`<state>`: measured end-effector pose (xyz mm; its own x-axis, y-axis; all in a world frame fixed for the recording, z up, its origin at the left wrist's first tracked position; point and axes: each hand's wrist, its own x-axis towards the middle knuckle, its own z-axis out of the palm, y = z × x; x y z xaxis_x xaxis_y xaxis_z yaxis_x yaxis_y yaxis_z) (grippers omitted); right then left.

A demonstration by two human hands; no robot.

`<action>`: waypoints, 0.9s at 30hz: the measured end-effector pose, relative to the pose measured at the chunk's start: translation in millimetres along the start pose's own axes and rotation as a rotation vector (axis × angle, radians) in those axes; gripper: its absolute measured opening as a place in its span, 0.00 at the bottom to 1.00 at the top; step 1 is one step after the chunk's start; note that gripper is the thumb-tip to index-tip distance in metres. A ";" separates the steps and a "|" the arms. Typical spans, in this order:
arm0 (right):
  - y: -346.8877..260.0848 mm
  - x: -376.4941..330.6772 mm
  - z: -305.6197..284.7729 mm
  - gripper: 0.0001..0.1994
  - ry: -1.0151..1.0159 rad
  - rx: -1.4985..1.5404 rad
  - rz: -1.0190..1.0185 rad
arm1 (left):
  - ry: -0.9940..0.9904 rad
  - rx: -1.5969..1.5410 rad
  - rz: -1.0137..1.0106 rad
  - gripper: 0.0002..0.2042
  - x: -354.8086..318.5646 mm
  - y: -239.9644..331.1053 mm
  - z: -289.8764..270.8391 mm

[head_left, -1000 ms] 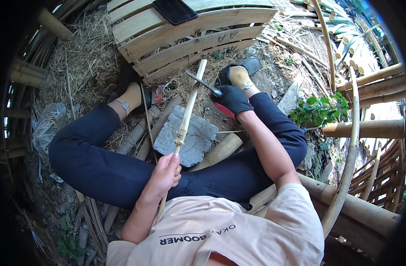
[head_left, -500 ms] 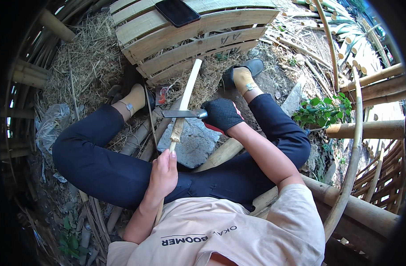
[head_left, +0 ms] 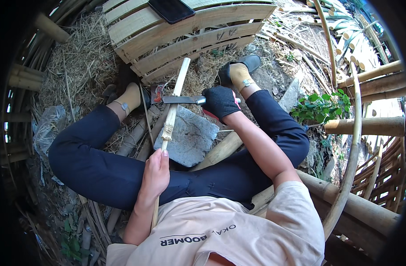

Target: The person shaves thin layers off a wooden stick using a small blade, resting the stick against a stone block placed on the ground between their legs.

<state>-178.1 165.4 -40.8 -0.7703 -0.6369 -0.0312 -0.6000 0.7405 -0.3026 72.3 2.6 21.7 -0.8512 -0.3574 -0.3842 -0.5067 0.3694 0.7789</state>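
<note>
My bare left hand (head_left: 156, 174) is closed round the lower part of a pale bamboo strip (head_left: 170, 119), which slants up and away from me. A rough, fibrous node shows on the strip just above my fingers. In its black and red glove, my right hand (head_left: 220, 104) grips a knife (head_left: 184, 100) by the handle. The broad blade lies across the strip, above the node, and seems to touch it. A grey stone block (head_left: 190, 137) sits on the ground between my legs, partly beneath the strip.
Ahead stands a slatted wooden crate (head_left: 194, 26) with a black phone (head_left: 172, 9) on top. Cut bamboo poles (head_left: 351, 37) are piled at the far right. A leafy green plant (head_left: 320, 107) grows beside my right knee. Clear plastic (head_left: 52, 126) lies at the left.
The blade has slid up along the strip, toward its far end. The view has shifted slightly; my left hand keeps its hold.
</note>
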 end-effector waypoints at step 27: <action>1.1 0.1 -0.3 0.08 -0.091 -0.004 -0.043 | 0.042 0.110 0.136 0.16 -22.7 14.2 5.6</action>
<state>-178.9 166.2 -40.8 -0.7210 -0.6849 -0.1049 -0.6333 0.7129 -0.3013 83.7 20.8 38.7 -0.9075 -0.3327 -0.2564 -0.4015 0.5077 0.7623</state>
